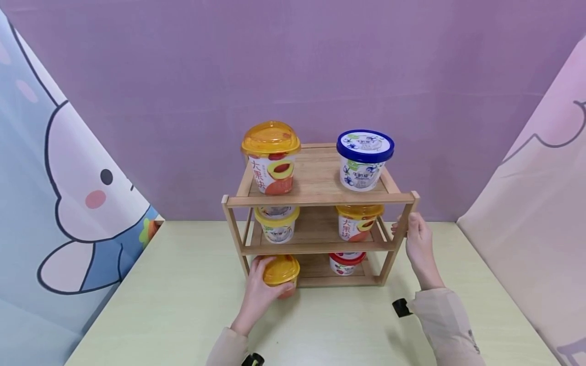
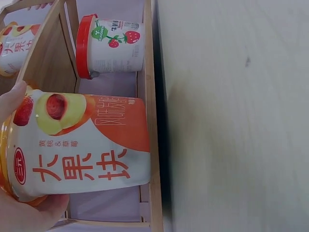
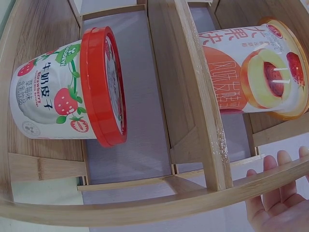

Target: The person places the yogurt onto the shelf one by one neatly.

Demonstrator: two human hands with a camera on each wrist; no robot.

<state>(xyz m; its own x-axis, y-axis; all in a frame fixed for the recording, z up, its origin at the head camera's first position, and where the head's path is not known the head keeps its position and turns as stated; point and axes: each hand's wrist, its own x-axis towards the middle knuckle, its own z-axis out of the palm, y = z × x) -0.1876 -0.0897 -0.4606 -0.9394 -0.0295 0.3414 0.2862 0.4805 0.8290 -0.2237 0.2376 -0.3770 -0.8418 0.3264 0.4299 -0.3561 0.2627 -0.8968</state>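
Observation:
My left hand (image 1: 261,290) holds a fruit yogurt cup (image 2: 91,145) by its orange domed lid (image 1: 281,270), thumb and fingers on opposite sides. The cup is at the front left of the bottom shelf of a three-tier wooden rack (image 1: 320,200). To its right on that shelf is a cup with a red lid (image 3: 104,87) and strawberry print. My right hand (image 1: 420,244) holds the rack's right front post (image 1: 399,234), with fingertips showing past it on the inner side. Another orange-lidded fruit yogurt cup (image 3: 260,70) stands on the middle shelf near that hand.
A yellow-lidded cup (image 1: 277,223) stands at the middle shelf's left. On top are an orange-lidded cup (image 1: 273,157) at left and a blue-lidded cup (image 1: 364,160) at right. The rack stands on a pale table (image 1: 174,305), before a purple backdrop (image 1: 293,66).

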